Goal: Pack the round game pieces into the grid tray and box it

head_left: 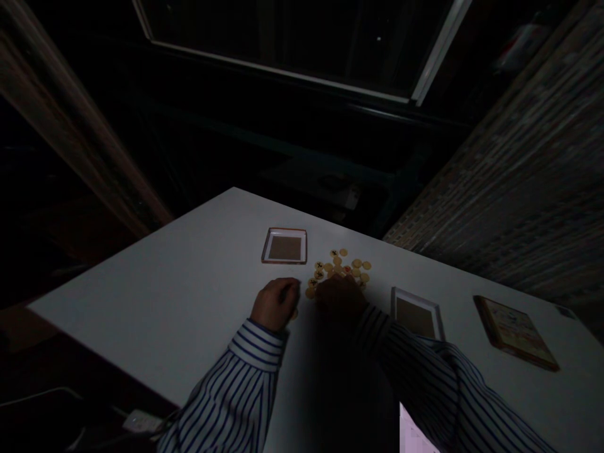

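Observation:
Round, pale-yellow Chinese chess pieces [357, 263] lie in a loose cluster on the white table, several with dark characters and one with a red mark. My left hand [275, 304] rests left of the cluster with its fingers curled; whatever is in them is hidden. Beside it, a single piece [294, 314] shows at its right edge. My right hand [340, 294] reaches over the near side of the cluster, in deep shadow. Its fingers look bent down among the pieces, and what they hold cannot be made out.
A shallow tray [285, 262] with a brown inner base sits behind my left hand. A similar tray [440, 314] is partly behind my right sleeve. Farther right lies a flat box with a printed cover [516, 330]. Patterned curtains [509, 138] hang at the right.

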The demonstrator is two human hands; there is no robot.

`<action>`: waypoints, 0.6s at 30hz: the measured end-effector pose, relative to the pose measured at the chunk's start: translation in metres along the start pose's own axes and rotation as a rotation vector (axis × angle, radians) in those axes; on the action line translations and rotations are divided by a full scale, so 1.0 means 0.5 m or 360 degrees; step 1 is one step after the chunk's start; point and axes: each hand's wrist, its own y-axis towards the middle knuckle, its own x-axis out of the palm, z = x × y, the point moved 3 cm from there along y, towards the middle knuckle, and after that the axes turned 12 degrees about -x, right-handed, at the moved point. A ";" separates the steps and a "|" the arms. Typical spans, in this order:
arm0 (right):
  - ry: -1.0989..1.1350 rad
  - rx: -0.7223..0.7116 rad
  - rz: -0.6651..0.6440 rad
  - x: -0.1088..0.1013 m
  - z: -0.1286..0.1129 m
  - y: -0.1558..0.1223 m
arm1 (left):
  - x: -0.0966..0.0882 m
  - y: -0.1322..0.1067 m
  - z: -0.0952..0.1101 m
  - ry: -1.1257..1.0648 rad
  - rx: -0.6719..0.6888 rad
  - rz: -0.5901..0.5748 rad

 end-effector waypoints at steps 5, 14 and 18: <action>-0.0018 0.0021 -0.0081 0.003 0.000 0.008 | -0.003 -0.001 0.007 0.0021 0.0032 -0.0029; 0.0900 0.0166 0.0295 -0.008 0.040 0.001 | -0.006 -0.008 0.022 -0.0135 0.0203 0.0014; 0.1166 0.0199 0.0440 -0.008 0.051 0.001 | -0.012 -0.014 0.038 -0.0186 0.0331 0.0008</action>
